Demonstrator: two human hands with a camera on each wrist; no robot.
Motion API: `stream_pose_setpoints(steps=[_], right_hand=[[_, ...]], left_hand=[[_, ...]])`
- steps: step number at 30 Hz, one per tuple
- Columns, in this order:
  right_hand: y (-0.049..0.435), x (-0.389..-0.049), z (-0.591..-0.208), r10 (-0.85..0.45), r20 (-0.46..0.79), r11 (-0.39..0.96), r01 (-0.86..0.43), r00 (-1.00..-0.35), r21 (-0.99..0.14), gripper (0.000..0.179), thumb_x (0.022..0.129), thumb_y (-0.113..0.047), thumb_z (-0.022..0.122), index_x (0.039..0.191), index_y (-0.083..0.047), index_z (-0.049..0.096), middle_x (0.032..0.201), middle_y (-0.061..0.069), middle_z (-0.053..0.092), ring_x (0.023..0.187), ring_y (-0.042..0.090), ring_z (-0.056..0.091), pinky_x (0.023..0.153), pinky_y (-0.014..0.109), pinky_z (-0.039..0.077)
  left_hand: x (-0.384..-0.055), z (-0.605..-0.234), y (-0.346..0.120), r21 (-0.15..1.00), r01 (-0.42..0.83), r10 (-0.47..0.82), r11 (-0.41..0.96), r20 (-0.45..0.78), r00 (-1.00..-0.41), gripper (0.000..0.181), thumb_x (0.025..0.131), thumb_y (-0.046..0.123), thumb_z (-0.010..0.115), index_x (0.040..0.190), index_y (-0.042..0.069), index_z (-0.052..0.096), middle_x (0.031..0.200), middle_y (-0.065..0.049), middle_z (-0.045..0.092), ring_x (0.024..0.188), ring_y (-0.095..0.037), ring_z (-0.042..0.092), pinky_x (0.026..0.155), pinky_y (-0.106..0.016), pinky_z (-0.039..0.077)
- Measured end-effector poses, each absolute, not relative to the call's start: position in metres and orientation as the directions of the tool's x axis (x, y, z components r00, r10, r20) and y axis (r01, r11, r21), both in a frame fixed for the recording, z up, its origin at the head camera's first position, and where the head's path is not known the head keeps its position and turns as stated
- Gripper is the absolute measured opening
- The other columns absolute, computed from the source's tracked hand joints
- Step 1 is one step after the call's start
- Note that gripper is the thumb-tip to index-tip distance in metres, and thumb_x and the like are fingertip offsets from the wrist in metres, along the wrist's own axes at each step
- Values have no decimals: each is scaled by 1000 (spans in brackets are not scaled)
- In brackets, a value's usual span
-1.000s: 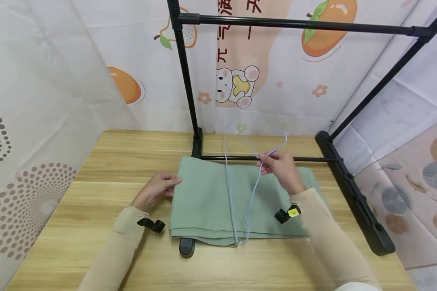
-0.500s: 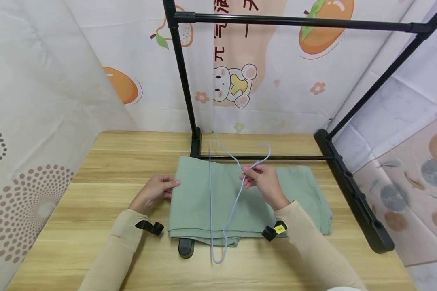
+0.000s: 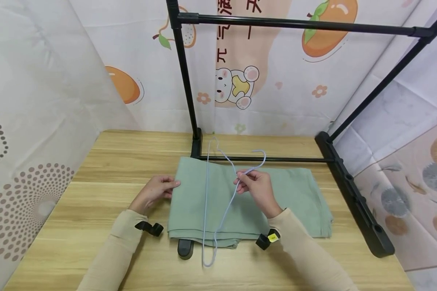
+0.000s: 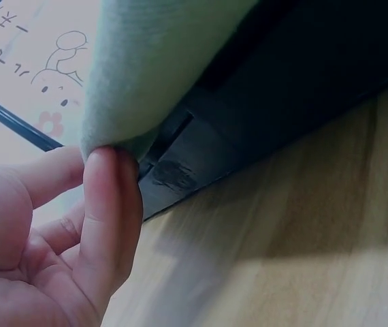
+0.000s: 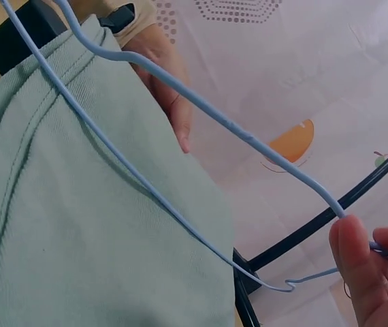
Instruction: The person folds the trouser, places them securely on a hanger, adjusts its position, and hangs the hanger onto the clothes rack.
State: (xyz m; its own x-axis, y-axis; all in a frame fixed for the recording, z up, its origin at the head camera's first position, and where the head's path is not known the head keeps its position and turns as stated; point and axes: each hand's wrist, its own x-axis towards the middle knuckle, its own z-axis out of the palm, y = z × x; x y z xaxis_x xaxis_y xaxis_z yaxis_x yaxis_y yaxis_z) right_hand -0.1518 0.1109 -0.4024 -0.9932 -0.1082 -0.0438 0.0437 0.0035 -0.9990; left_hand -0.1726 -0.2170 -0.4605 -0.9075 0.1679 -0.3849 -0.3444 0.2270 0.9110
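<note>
A folded green cloth lies across the front of the black rack, stitched hems toward the near side. My left hand pinches its left edge between thumb and fingers; the left wrist view shows this fold of cloth raised off the wooden surface. In my right hand is a thin pale-blue wire hanger, pinched at the neck below its hook. The hanger is turned sideways over the left part of the cloth, its long bar near the left hand and one rounded end reaching past the cloth's near edge.
The black rack stands on the wooden table, its right foot running along the right side. The tip of its left foot pokes out under the cloth. Printed curtains enclose the back and sides.
My right hand has carried the hanger leftward and nearer the front, so its end now reaches beyond the cloth's near edge. The left hand keeps its place on the cloth.
</note>
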Motion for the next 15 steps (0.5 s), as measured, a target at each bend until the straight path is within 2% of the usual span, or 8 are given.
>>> stream_pose_setpoints(steps=[8,15], right_hand=[[103,-151,-405,-111,-65,114,52,-992,-992,23,94,-3,61,106,16,65,74,16,71,50,9,62,51,25,56],[96,-144,-411,-71,-92,150,80,-993,-985,22,94,-4,61,105,15,66,75,21,71,48,10,61,50,25,55]], left_hand=[[-172,-456,-210,917,-323,163,236,-365,-917,28,93,17,66,107,-7,61,78,2,61,67,-10,60,62,-22,56],[-166,-453,-210,915,-303,187,266,-357,-915,27,94,16,64,105,-8,60,79,1,60,68,-11,60,64,-22,56]])
